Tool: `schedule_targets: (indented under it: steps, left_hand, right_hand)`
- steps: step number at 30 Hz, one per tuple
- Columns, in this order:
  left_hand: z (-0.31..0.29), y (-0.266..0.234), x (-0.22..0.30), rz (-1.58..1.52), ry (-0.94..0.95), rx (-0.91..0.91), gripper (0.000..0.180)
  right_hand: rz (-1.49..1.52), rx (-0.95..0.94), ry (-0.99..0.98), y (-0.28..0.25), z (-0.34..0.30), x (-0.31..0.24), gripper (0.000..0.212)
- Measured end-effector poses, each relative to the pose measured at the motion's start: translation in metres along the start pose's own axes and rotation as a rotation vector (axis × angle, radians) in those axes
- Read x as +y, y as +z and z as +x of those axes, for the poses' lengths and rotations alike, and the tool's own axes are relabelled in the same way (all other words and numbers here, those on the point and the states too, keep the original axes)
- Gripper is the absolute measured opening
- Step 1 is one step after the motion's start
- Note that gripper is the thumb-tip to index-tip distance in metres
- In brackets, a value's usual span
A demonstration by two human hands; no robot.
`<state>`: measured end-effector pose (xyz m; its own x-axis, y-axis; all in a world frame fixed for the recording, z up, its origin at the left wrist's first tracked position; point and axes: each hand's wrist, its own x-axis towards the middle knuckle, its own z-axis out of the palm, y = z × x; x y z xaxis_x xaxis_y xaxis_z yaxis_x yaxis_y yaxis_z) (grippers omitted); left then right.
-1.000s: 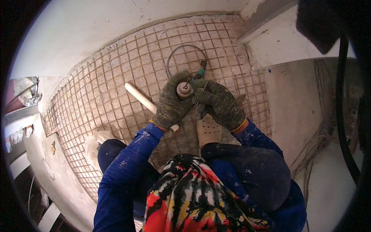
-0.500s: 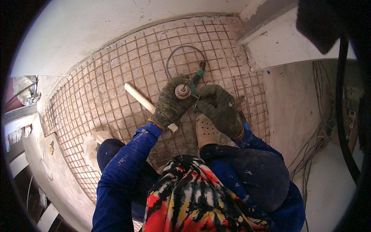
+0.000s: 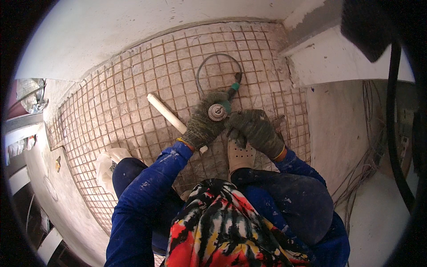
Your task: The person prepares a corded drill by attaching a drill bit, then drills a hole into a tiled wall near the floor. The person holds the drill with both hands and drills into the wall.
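In dark knit gloves, my left hand is closed around a green and black power drill, just behind its round metal chuck. The chuck's toothed ring points up toward me. Close beside it on the right, my right hand is closed, fingers curled near the chuck. Whatever it holds is hidden by the glove. From the drill's handle a dark cable loops out over the steel mesh. A pale round stick lies partly under my left wrist.
Rusty steel mesh covers the rough floor around me. A light clog is on my foot below the right hand. A whitish bag lies at left. Walls rise ahead, and loose cables run along the right side.
Both hands and the drill appear slightly lower and farther right in the view. The thin metal piece seen by my right fingers earlier is now hidden, and those fingers have curled downward.
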<state>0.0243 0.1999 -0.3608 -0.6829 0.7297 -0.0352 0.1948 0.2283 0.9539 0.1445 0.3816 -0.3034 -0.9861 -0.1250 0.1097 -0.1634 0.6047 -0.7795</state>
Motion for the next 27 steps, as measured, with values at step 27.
schedule_targets:
  steps: [27]
  left_hand:
    - [0.018,0.016,0.042,0.058,-0.068,0.131,0.056]
  right_hand:
    - [-0.373,0.242,0.004,-0.039,0.007,-0.029,0.042]
